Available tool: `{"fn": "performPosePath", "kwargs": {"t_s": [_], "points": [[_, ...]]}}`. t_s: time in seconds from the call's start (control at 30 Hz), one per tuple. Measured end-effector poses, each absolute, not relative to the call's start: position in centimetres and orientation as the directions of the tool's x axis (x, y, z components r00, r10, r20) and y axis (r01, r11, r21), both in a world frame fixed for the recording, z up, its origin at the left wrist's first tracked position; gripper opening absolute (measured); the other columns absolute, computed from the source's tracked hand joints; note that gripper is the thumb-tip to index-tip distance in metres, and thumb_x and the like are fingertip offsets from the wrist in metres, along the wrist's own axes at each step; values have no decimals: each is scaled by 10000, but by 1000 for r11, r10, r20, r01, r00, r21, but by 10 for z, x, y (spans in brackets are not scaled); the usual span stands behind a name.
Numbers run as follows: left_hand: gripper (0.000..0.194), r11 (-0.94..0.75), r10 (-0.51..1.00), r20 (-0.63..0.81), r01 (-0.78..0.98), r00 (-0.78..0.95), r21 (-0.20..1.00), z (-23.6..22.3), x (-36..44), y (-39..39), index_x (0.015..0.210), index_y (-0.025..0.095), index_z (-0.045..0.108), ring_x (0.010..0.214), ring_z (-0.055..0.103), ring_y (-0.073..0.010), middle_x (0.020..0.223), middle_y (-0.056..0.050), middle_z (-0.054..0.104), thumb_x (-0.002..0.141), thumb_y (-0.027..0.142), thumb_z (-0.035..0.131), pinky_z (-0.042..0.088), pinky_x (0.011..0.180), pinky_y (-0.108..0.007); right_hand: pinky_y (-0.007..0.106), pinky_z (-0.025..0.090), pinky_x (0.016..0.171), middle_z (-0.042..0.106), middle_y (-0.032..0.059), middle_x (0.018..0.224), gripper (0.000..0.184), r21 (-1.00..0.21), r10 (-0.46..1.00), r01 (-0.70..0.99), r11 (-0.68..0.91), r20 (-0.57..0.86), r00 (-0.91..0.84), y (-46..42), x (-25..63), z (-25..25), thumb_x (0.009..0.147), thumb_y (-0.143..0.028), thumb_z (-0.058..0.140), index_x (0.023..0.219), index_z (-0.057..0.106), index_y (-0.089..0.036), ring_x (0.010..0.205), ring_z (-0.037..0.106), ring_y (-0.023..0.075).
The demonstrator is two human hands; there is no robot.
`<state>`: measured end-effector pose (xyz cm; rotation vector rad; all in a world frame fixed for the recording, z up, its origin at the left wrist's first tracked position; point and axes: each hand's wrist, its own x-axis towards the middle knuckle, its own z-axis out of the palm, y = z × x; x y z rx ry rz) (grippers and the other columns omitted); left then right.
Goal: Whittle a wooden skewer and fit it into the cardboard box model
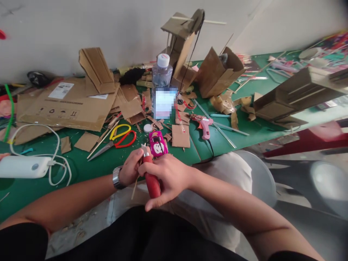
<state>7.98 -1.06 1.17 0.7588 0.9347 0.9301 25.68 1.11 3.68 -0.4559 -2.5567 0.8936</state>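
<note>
Near the pink car (158, 148), the knife (152, 185) is gripped in the right hand (174, 175) and a stick (134, 189) apparently pinched by the left (129, 169); whittling seems under way, with careful blade control called for.

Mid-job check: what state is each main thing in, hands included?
Red-handled tool: gripped, metal end pointing away from the person
Right hand: closed around that tool
Left hand: curled beside it, grip unclear
Scissors: lying down, apparently shut
Clear bottle: upright, capped
Pink glue gun: lying down, not held
White device: cable plugged in
Cardboard box: top open
</note>
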Motion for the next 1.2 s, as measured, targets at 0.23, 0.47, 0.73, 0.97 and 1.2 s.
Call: {"fn": "performPosePath", "kwargs": {"t_s": [0.23, 0.47, 0.73, 0.97, 1.2], "points": [[543, 349, 917, -265, -275, 300, 896, 6, 73, -23, 681, 180, 504, 591, 378, -118, 648, 13, 459, 892, 674, 583, 340, 555, -259, 241, 311, 505, 591, -69, 620, 687, -716, 421, 53, 696, 346, -838, 3, 258, 25, 757, -846, 595, 1037, 528, -223, 508, 533, 113], [544, 444, 886, -345, -350, 311, 825, 5, 73, -25, 706, 180, 509, 569, 399, -106, 634, 23, 466, 843, 686, 656, 363, 523, -230, 254, 342, 497, 581, -66, 614, 686, -735, 430, -5, 678, 402, -808, 3, 262, 19, 837, -834, 505, 1127, 533, -213, 496, 544, 128], [598, 471, 882, -399, -438, 249, 766, 3, 78, -22, 658, 181, 468, 512, 351, -78, 587, 41, 434, 780, 717, 704, 314, 467, -188, 288, 373, 546, 619, -25, 683, 596, -673, 389, 2, 740, 424, -818, 7, 268, 23, 982, -719, 363, 1210, 519, -191, 552, 584, 155], [579, 438, 898, -357, -461, 257, 771, -3, 78, -26, 691, 171, 492, 510, 370, -73, 600, 39, 437, 836, 710, 649, 326, 474, -190, 299, 365, 556, 628, -24, 671, 582, -640, 343, 4, 769, 408, -846, 5, 270, 19, 988, -705, 368, 1205, 509, -184, 548, 580, 158], [528, 379, 924, -299, -476, 236, 794, -10, 81, -27, 737, 186, 487, 490, 339, -73, 581, 58, 410, 865, 673, 645, 291, 452, -192, 293, 375, 564, 668, -12, 719, 553, -638, 335, 12, 770, 388, -859, 5, 271, 18, 987, -686, 401, 1204, 507, -189, 572, 599, 156]]}}
